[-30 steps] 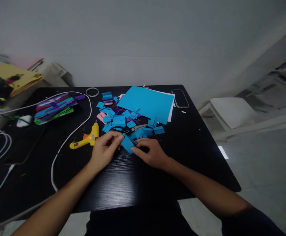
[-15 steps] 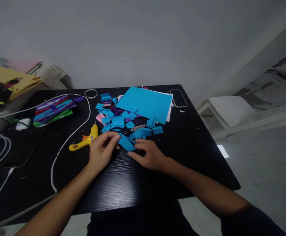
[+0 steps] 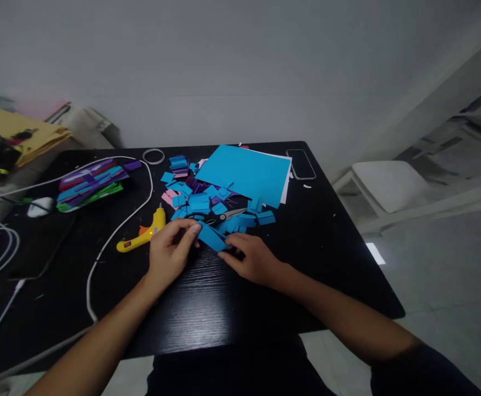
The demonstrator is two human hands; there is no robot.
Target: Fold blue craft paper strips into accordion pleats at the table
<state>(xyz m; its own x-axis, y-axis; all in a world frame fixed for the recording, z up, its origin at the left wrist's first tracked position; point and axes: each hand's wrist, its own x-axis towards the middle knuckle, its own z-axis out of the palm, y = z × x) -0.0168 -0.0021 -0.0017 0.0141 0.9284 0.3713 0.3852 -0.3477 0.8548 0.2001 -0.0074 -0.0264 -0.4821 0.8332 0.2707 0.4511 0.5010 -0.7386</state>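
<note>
A folded blue paper strip [image 3: 212, 237] is stretched between my two hands, just above the table's near half. My left hand [image 3: 173, 246] pinches its upper left end between thumb and fingers. At the lower right end, my right hand [image 3: 251, 258] grips it with thumb and fingertips. Behind the strip lies a heap of cut blue paper pieces [image 3: 199, 204], mixed with pink and purple ones. Scissors [image 3: 233, 214] are partly buried in that heap. A yellow glue gun [image 3: 145, 234] rests beside my left hand.
Blue sheets [image 3: 244, 171] lie at the back, a phone [image 3: 300, 164] to their right. A roll of tape [image 3: 153, 157] and a bundle of coloured paper [image 3: 92, 184] sit left. A white cable [image 3: 119, 226] loops across the black table [image 3: 306, 275]. A white stool [image 3: 389, 184] stands right.
The right thumb has shifted slightly to the right and up along the strip's lower end. Both hands keep hold of the strip; the other things stay in place.
</note>
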